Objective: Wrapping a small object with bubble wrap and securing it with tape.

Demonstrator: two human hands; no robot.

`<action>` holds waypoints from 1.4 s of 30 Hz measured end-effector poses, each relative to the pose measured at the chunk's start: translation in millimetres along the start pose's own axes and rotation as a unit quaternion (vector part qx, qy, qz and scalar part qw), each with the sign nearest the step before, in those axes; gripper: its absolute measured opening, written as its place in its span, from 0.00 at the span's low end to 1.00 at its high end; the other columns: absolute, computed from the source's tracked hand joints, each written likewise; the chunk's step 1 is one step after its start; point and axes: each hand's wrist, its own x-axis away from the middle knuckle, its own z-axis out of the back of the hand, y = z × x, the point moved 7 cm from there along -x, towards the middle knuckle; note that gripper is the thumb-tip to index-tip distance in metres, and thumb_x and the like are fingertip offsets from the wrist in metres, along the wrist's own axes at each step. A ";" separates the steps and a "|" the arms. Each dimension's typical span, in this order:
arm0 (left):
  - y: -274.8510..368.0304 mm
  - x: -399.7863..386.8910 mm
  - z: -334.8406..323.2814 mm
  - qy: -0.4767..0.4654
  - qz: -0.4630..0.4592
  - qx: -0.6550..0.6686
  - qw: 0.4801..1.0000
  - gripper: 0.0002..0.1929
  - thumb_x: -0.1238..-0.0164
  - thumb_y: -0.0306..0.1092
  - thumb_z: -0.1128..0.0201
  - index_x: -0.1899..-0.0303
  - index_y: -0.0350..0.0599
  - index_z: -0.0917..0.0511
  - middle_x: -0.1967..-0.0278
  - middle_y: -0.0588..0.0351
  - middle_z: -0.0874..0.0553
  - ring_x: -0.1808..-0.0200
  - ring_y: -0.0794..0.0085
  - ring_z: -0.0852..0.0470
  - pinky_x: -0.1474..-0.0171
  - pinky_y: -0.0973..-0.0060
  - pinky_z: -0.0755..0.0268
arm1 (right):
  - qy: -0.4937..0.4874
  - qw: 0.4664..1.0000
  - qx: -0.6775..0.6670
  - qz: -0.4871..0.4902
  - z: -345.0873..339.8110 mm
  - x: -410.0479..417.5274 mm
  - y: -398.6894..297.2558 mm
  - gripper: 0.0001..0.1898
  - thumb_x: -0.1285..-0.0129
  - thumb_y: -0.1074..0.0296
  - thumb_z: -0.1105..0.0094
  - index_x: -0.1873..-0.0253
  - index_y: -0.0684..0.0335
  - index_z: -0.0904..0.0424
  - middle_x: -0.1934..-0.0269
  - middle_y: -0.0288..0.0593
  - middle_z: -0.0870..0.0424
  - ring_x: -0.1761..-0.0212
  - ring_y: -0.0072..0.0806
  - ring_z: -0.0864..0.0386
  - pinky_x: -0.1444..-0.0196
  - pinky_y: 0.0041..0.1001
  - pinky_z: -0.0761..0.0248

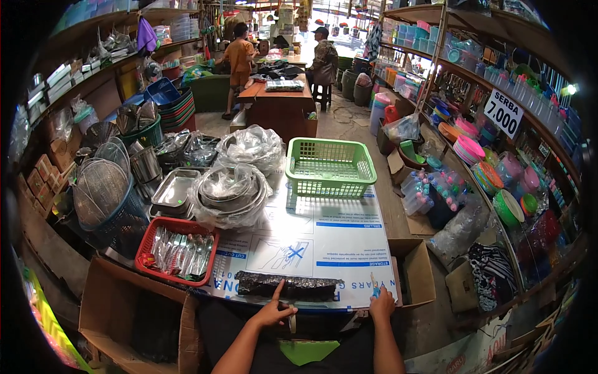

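Note:
A long bundle wrapped in dark shiny plastic (299, 286) lies along the near edge of a table covered with a printed white sheet (345, 240). My left hand (274, 312) has its index finger extended onto the bundle, and a roll of tape (292, 323) hangs at its fingers. At the near right corner, my right hand (382, 301) grips scissors with blue handles (375, 291), the blades pointing away from me. A green plastic basket (331, 189) stands at the far side of the table. A red plastic basket (212, 255) at the left holds wrapped metal cutlery.
Plastic-wrapped metal bowls (229, 194) and metal trays (175, 187) stand at the left. Cardboard boxes (135, 285) flank the table. Shelves of plastic ware line the right. Farther back, a person in orange (240, 53) stands and a person in a cap (323, 58) sits.

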 end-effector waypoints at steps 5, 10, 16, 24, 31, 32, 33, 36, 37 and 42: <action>5.2 -1.2 -3.7 0.000 -0.004 -0.013 1.000 0.60 0.38 0.45 0.25 0.22 0.80 0.73 0.44 0.35 0.22 0.51 0.62 0.16 0.62 0.67 0.17 | 0.009 0.997 -0.071 0.019 -8.3 0.9 20.9 0.21 0.39 0.69 0.33 0.40 0.59 0.23 0.50 0.51 0.18 0.45 0.51 0.21 0.45 0.44 0.25; -5.4 -2.8 1.5 0.008 0.006 -0.010 1.000 0.61 0.38 0.45 0.25 0.22 0.80 0.73 0.43 0.35 0.22 0.51 0.62 0.15 0.62 0.67 0.17 | -0.027 0.999 -0.001 0.031 -2.9 3.5 7.0 0.17 0.39 0.69 0.33 0.45 0.61 0.22 0.51 0.53 0.17 0.47 0.52 0.18 0.49 0.45 0.23; 1.8 -2.7 -0.3 0.008 -0.012 -0.023 1.000 0.61 0.38 0.44 0.25 0.22 0.80 0.73 0.44 0.37 0.21 0.52 0.63 0.15 0.62 0.67 0.17 | -0.035 0.996 -0.049 0.072 -17.7 -0.9 2.2 0.18 0.39 0.67 0.34 0.45 0.66 0.21 0.57 0.54 0.14 0.55 0.49 0.15 0.54 0.44 0.21; -5.6 -5.9 2.8 0.014 0.001 -0.015 1.000 0.62 0.40 0.48 0.24 0.22 0.79 0.73 0.48 0.40 0.18 0.50 0.64 0.17 0.61 0.67 0.18 | -0.162 0.800 -0.578 0.008 -61.3 27.8 -23.8 0.20 0.35 0.72 0.35 0.39 0.69 0.22 0.67 0.36 0.16 0.71 0.19 0.21 0.69 0.20 0.28; -1.6 -4.5 -0.7 0.007 0.001 -0.009 1.000 0.62 0.40 0.47 0.24 0.22 0.80 0.73 0.50 0.43 0.18 0.54 0.66 0.16 0.61 0.67 0.18 | -0.318 0.683 -0.649 0.101 -57.2 56.4 -61.8 0.19 0.29 0.73 0.41 0.36 0.68 0.27 0.53 0.48 0.12 0.58 0.27 0.14 0.54 0.23 0.23; -1.1 -2.5 0.0 0.010 0.001 -0.015 1.000 0.62 0.40 0.48 0.24 0.22 0.79 0.74 0.50 0.44 0.18 0.54 0.66 0.16 0.60 0.67 0.18 | -0.321 0.684 -0.648 0.098 -55.6 60.7 -64.3 0.19 0.29 0.73 0.41 0.36 0.68 0.27 0.53 0.48 0.12 0.58 0.27 0.14 0.54 0.23 0.23; -0.8 -0.6 0.5 0.013 0.002 -0.022 1.000 0.62 0.40 0.49 0.24 0.22 0.78 0.74 0.50 0.44 0.18 0.55 0.66 0.15 0.60 0.67 0.18 | -0.348 0.685 -0.624 0.141 -52.7 67.4 -72.7 0.19 0.29 0.73 0.41 0.35 0.68 0.28 0.53 0.48 0.13 0.55 0.28 0.14 0.50 0.24 0.24; -7.3 -5.4 6.1 0.014 -0.003 -0.029 0.999 0.61 0.37 0.41 0.26 0.22 0.77 0.74 0.51 0.44 0.18 0.56 0.67 0.16 0.63 0.69 0.18 | -0.420 0.669 -0.589 0.171 -37.7 90.3 -93.4 0.22 0.29 0.72 0.39 0.33 0.67 0.28 0.50 0.48 0.14 0.48 0.26 0.17 0.43 0.25 0.27; -6.8 -6.5 6.6 0.019 -0.016 -0.040 0.999 0.61 0.37 0.42 0.26 0.22 0.76 0.74 0.50 0.41 0.18 0.55 0.66 0.15 0.63 0.69 0.18 | -0.464 0.653 -0.567 0.191 -32.5 99.6 -102.1 0.23 0.29 0.70 0.38 0.32 0.66 0.29 0.48 0.46 0.15 0.47 0.26 0.18 0.42 0.26 0.28; 4.5 -4.7 0.4 -0.003 -0.016 -0.012 1.000 0.61 0.38 0.44 0.25 0.22 0.78 0.73 0.47 0.37 0.20 0.52 0.63 0.16 0.63 0.68 0.18 | -0.579 0.645 -0.462 0.185 -59.3 113.5 -107.1 0.25 0.31 0.66 0.37 0.32 0.65 0.27 0.43 0.39 0.18 0.44 0.26 0.19 0.38 0.27 0.30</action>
